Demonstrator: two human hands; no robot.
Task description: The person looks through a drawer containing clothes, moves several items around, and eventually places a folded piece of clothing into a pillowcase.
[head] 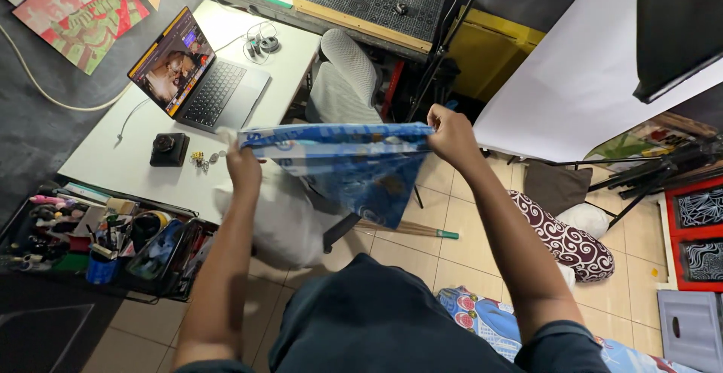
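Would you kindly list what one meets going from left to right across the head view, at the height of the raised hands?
Open laptop → left hand → blue patterned cloth → right hand → white backdrop sheet.

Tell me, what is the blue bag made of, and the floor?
The blue bag, pinched by the left hand and right hand, looks like thin glossy plastic: it hangs limp, creases sharply and shines. The floor looks like smooth beige ceramic tile, judging by its square grout lines.
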